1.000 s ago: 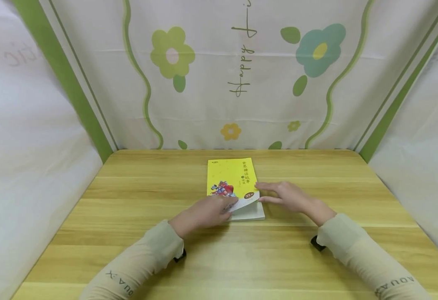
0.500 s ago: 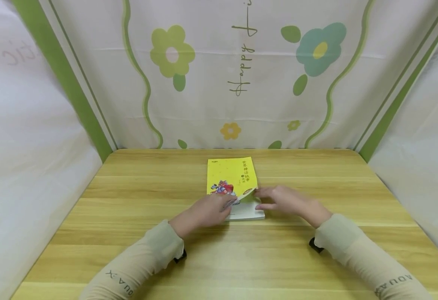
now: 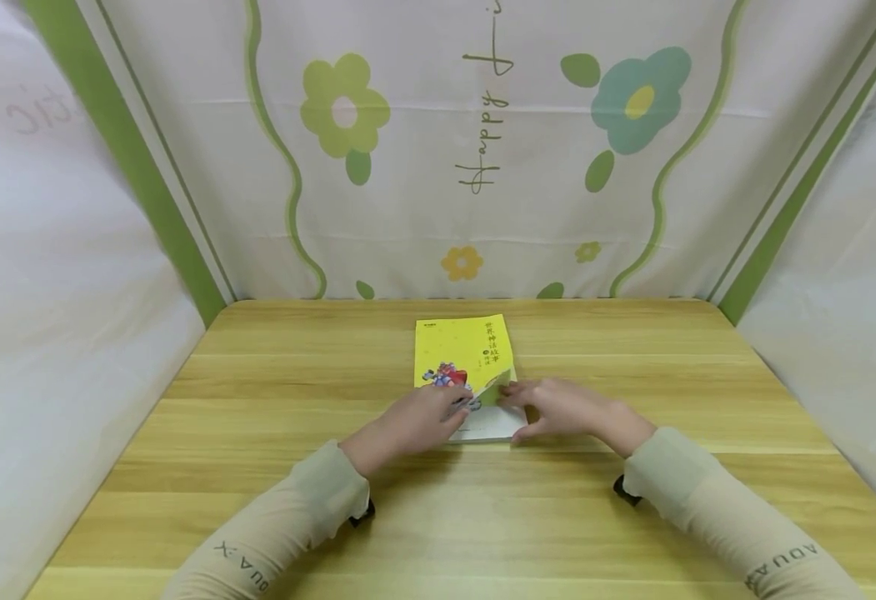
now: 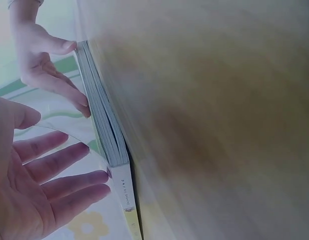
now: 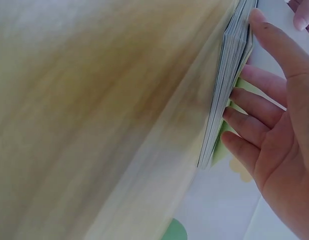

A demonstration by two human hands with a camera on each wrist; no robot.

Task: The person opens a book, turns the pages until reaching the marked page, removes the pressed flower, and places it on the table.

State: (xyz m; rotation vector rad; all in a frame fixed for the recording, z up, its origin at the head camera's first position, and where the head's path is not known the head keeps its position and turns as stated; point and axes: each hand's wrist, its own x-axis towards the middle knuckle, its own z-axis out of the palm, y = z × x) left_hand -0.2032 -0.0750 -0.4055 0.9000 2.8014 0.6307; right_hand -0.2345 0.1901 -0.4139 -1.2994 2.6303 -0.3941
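Note:
A yellow paperback book [image 3: 458, 343] with Chinese characters and a colourful figure on its front lies on the wooden table. Its front cover curls up at the lower right corner, baring a white page [image 3: 486, 422]. My left hand [image 3: 412, 421] pinches the cover's bottom edge near the spine, and in the left wrist view the thin cover edge runs between thumb and fingers. At the opposite side, my right hand [image 3: 568, 408] touches the book, thumb at the bottom corner and fingers along the right edge. The page block [image 5: 227, 75] shows beside those fingers in the right wrist view.
The wooden table [image 3: 295, 358] stretches out around the book on every side. Behind it hangs a white cloth [image 3: 422, 200] printed with flowers, and more cloth encloses the left and right sides.
The lower right corner of the cover has curled further back, showing more of the white page. My right hand has shifted left and nearer, onto the book's edge; my left hand is nearly still.

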